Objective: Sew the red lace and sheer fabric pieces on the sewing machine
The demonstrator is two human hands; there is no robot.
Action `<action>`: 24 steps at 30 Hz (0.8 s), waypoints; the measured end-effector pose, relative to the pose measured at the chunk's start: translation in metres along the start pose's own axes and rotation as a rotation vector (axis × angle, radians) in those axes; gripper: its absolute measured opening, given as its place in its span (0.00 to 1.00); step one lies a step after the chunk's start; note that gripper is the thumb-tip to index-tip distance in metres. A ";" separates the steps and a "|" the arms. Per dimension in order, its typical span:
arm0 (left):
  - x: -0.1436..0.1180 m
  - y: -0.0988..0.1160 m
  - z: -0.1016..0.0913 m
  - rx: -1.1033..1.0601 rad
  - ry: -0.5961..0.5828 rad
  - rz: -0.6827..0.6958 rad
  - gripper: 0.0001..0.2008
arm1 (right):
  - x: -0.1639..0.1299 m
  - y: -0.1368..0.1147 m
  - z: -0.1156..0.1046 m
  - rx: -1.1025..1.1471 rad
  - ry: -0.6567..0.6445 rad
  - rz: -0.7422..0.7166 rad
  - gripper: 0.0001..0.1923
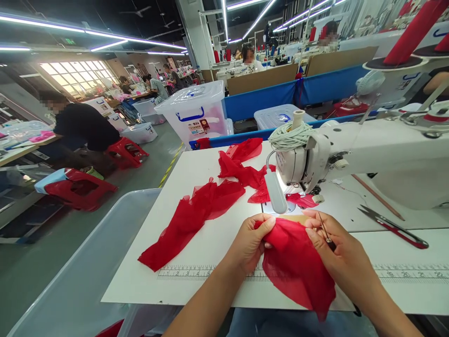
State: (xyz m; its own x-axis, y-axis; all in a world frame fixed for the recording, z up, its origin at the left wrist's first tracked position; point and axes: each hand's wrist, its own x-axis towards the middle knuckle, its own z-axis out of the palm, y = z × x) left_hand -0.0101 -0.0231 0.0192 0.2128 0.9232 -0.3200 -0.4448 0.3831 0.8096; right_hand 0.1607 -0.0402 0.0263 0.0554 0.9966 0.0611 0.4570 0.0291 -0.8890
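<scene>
My left hand (250, 243) pinches the upper left edge of a piece of red sheer fabric (294, 264) that hangs over the front edge of the white sewing table (196, 168). My right hand (336, 248) grips the fabric's upper right edge and also holds small metal tweezers (325, 232) between its fingers. Both hands sit just in front of the needle area of the white sewing machine (368, 159). A chain of sewn red fabric pieces (210, 201) trails from the machine toward the table's left front.
Red-handled scissors (394, 227) and a thin wooden stick (377, 196) lie at the right. A printed ruler (185, 272) runs along the table front. A clear plastic bin (87, 271) stands at the left. Other people sit at workstations beyond, with red stools (80, 187) nearby.
</scene>
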 end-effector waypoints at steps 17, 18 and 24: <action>-0.003 -0.002 0.000 -0.014 -0.014 0.037 0.18 | 0.005 0.001 0.016 0.057 -0.032 -0.063 0.18; -0.003 -0.002 0.000 -0.021 -0.004 0.041 0.17 | 0.006 0.000 0.016 0.084 -0.021 -0.049 0.18; 0.001 0.000 -0.005 -0.131 0.094 0.020 0.17 | 0.004 0.000 0.009 0.167 -0.064 0.093 0.22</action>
State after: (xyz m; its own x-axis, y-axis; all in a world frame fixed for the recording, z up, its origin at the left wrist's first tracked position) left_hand -0.0138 -0.0221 0.0162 0.1228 0.9270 -0.3543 -0.5593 0.3596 0.7469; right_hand 0.1533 -0.0359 0.0226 0.0314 0.9983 -0.0491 0.2984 -0.0562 -0.9528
